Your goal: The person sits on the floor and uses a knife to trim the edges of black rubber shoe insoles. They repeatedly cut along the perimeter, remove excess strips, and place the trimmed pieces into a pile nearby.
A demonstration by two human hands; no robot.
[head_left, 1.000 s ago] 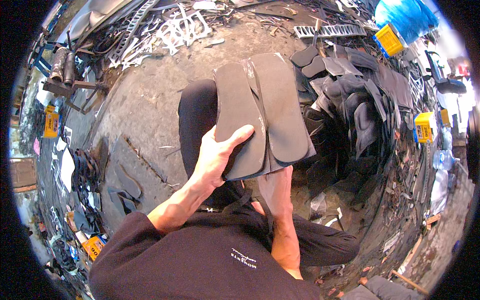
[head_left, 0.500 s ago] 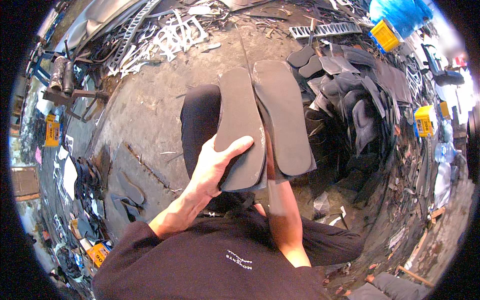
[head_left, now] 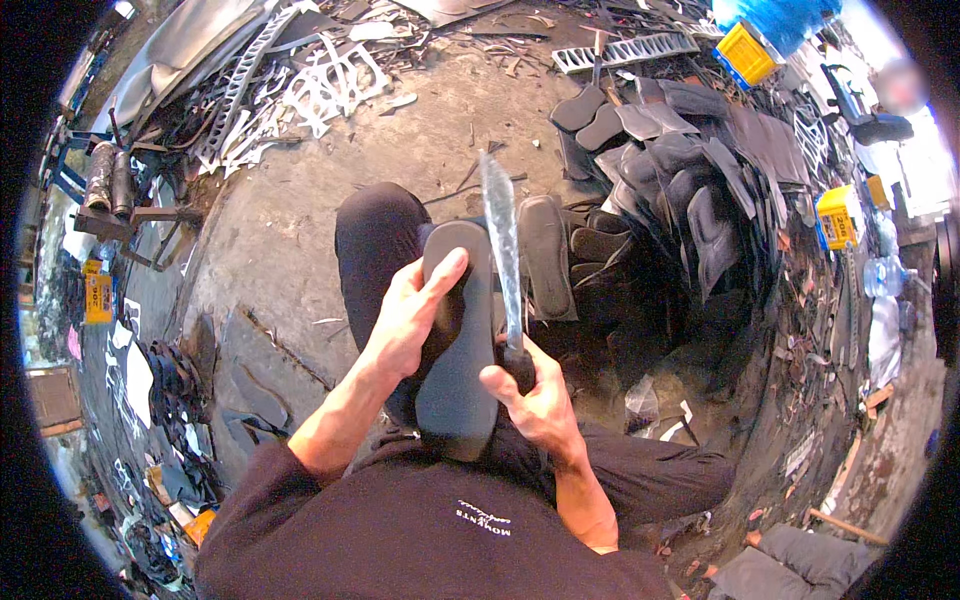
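Note:
My left hand (head_left: 410,320) grips a dark grey shoe sole (head_left: 455,370), its thumb on the upper part of the face and its fingers out of sight behind. The sole stands lengthwise in front of my lap. Close on its right, my right hand (head_left: 543,400) is closed round the dark handle of a knife (head_left: 507,250), whose long, worn blade points up and away from me. Past the blade lies another grey sole piece (head_left: 546,262), beside several dark soles (head_left: 600,240).
A large heap of black soles (head_left: 690,190) rises at the right. White cut-out scraps (head_left: 335,85) litter the far left floor, near a metal frame with cylinders (head_left: 110,185). Yellow boxes (head_left: 748,55) and a blue bundle (head_left: 785,20) sit far right. Bare concrete (head_left: 270,220) shows left of my knee.
The two soles are apart: one stays in my left hand, lower and more upright, the other lies beyond the knife. My right hand and knife, formerly mostly hidden beneath, have come into view.

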